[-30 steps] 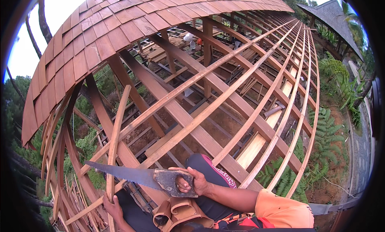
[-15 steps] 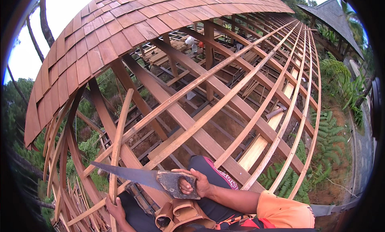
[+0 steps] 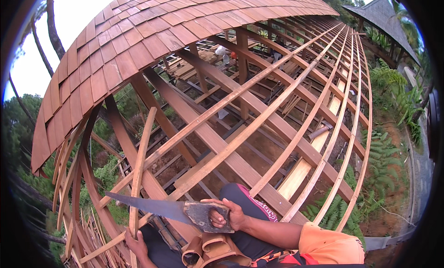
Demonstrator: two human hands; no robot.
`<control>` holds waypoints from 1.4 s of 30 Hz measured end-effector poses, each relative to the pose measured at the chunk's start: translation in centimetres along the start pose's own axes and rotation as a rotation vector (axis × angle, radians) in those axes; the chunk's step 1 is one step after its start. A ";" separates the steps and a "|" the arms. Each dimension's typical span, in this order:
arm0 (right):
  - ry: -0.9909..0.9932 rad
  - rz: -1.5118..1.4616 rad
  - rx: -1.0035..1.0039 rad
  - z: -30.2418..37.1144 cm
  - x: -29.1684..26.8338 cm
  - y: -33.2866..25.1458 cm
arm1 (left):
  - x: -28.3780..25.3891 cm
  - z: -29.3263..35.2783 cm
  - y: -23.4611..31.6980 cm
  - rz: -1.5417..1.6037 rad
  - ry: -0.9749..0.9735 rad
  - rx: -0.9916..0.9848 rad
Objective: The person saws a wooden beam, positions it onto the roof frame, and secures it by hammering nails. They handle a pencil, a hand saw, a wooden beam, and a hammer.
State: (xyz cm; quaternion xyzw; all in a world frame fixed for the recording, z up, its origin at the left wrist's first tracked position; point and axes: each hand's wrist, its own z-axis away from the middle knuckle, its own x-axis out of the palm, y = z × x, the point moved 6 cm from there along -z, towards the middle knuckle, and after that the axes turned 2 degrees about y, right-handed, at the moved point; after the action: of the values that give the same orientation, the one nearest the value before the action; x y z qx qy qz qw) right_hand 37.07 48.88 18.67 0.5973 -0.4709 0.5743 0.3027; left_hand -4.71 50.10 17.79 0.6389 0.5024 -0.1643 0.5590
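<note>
My right hand [image 3: 232, 215] is closed around the worn, dark wooden handle of a handsaw [image 3: 166, 210]. Its blade points left, and the toothed edge lies across a narrow wooden batten [image 3: 141, 161] that stands at a slant. Lower on that same batten, my left hand [image 3: 136, 245] is wrapped round it, below the blade. Whether the teeth have cut into the wood cannot be made out. A brown leather tool pouch [image 3: 217, 249] hangs at my waist between the two arms.
Long battens [image 3: 249, 145] run across thick sloping rafters [image 3: 226, 154], with open gaps down to the ground. Reddish wooden shingles [image 3: 120, 59] cover the upper left. A hammer [image 3: 320, 130] rests on a pale board to the right. Ferns [image 3: 384, 161] grow beyond the right edge.
The whole view has shifted slightly to the right and down. Both hands keep their holds, and the saw stays across the batten with little visible movement.
</note>
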 end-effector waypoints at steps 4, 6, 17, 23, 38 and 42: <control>0.025 0.004 -0.001 -0.1 0.1 -0.1 | 0.1 0.0 -0.3 0.008 0.012 0.022; 0.030 0.010 -0.003 -0.1 0.3 -0.2 | 0.1 -0.1 -0.7 0.007 0.011 0.029; 0.022 0.005 0.017 0.1 0.4 -0.2 | 0.3 -0.1 -1.1 0.042 0.007 0.018; 0.045 0.007 -0.001 -0.1 0.0 -0.2 | 0.6 0.0 -1.5 0.017 -0.005 0.006; 0.022 0.035 -0.008 0.1 0.2 -0.3 | 1.2 -0.2 -2.2 0.107 0.011 -0.028; 0.036 0.040 0.004 0.0 0.1 -0.1 | 0.0 -4.5 -5.2 0.226 -0.013 -0.113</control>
State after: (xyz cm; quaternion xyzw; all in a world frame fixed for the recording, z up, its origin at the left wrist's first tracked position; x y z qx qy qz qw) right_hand 37.12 48.92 18.76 0.5780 -0.4762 0.5917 0.2984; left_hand -10.58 53.38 16.32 0.6576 0.4321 -0.0759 0.6124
